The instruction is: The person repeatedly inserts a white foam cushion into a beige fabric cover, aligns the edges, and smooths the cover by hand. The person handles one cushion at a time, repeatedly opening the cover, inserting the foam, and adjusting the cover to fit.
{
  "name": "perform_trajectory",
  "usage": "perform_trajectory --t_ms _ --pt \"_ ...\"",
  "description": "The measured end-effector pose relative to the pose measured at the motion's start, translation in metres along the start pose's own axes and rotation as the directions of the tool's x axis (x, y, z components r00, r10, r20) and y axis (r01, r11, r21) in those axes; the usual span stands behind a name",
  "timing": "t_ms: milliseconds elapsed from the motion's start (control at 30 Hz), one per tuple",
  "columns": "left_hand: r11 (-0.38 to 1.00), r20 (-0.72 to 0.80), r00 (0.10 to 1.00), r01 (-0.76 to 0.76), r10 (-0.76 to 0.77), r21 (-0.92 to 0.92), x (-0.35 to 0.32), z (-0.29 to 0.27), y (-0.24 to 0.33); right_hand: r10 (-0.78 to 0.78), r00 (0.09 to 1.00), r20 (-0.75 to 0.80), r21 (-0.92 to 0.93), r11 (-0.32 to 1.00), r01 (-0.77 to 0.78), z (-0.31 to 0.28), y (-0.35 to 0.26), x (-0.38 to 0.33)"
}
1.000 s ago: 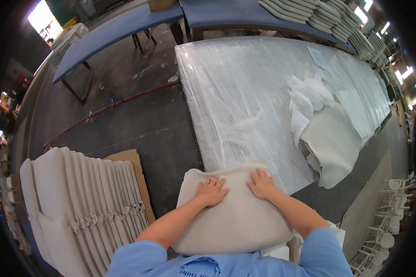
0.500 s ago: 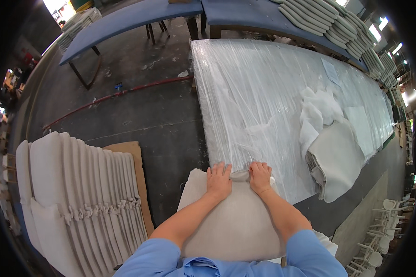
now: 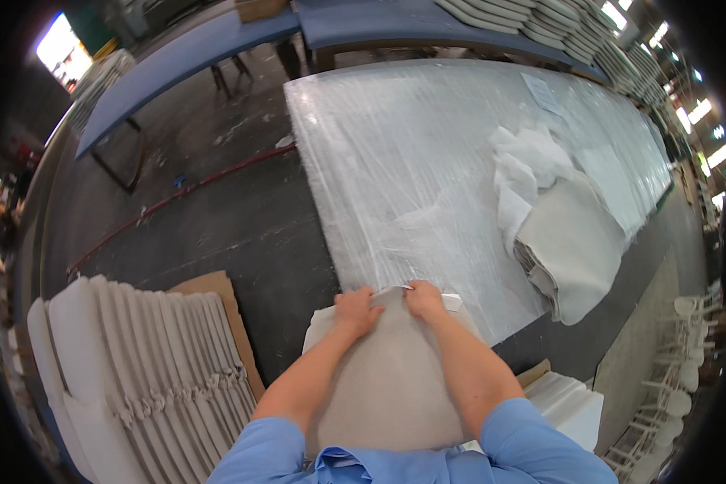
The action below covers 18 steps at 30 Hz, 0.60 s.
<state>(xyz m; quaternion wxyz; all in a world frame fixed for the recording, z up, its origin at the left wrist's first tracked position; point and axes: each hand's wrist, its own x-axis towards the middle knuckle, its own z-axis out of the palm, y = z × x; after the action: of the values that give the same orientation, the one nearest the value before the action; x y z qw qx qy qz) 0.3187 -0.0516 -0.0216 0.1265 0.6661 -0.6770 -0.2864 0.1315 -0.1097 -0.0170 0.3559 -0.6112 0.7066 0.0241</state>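
Note:
A beige fabric-covered seat pad (image 3: 395, 387) lies in front of me, close to my body. At its far edge my right hand (image 3: 423, 300) is closed, thumb and fingers pinching the fabric rim. My left hand (image 3: 357, 309) is beside it on the same edge, fingers curled over the rim and thumb lying on the top face. Between the hands the fabric edge rises to a small peak. The underside of the pad and what it rests on are mostly hidden.
Beyond the pad is a plastic-wrapped table (image 3: 395, 161) bearing stacked grey fabric pieces (image 3: 577, 242) and crumpled white cloth (image 3: 532, 161). Beige padded covers (image 3: 137, 347) stand in a row at left against cardboard (image 3: 234, 306). Blue tables (image 3: 194, 68) are farther off; white chairs (image 3: 678, 403) stand right.
Both hands have moved slightly left in the view, the right one closer to the left. Left fingers now curl over the edge instead of lying spread. The view has shifted.

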Motion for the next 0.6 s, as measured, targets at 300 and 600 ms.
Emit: perform_trajectory --t_ms 300,600 --pt "0.982 -0.167 0.983 0.099 -0.072 0.16 -0.011 0.005 -0.062 -0.032 0.976 -0.217 0.305 0.947 0.099 0.035 -0.016 -0.009" --pt "0.988 -0.092 0.992 0.096 -0.085 0.118 0.005 0.002 -0.059 -0.038 0.981 -0.189 0.323 0.941 0.098 0.048 -0.001 0.019"
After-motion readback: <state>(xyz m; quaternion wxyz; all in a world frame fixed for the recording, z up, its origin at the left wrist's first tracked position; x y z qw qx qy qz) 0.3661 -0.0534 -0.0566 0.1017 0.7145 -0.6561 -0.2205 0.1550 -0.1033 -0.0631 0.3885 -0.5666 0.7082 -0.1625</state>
